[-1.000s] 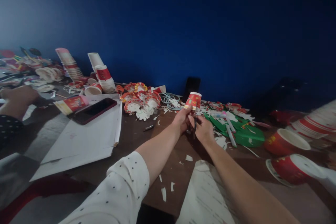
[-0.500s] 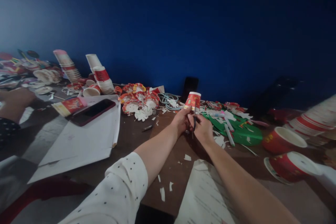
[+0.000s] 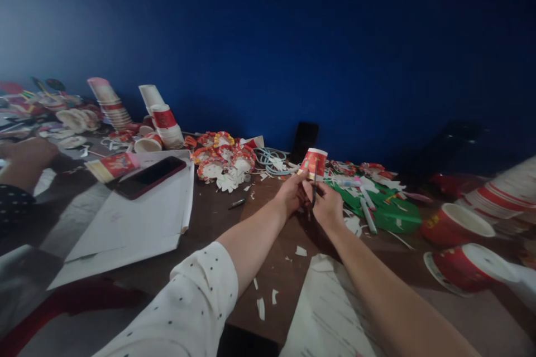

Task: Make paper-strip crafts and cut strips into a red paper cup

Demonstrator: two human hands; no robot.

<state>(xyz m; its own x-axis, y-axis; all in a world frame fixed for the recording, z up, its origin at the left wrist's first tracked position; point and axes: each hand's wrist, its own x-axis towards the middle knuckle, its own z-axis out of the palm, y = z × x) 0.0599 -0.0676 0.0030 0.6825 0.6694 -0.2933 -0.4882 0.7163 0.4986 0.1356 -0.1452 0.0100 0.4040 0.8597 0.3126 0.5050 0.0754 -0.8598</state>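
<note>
My left hand [image 3: 292,192] is closed on the side of a red paper cup [image 3: 315,163] with a white rim, held up over the table and tilted slightly to the right. In my right hand [image 3: 327,205] is a pair of dark scissors [image 3: 315,189], its blades pointing up along the cup's side. Whether the blades are apart is too small to tell. My fingers partly cover the lower cup and the scissor handles. White paper scraps [image 3: 300,251] lie on the table below.
Left are a phone [image 3: 151,177] on a white box lid [image 3: 138,228], stacked paper cups [image 3: 165,125] and a co-worker's hand [image 3: 31,156]. Cut red-and-white paper pieces [image 3: 224,159] lie at the back. To the right are green sheets [image 3: 397,215], markers [image 3: 367,215] and red cups [image 3: 458,222].
The cup has tipped a little further to the right, and both hands with the scissors have shifted slightly right. The whole view has moved slightly too.
</note>
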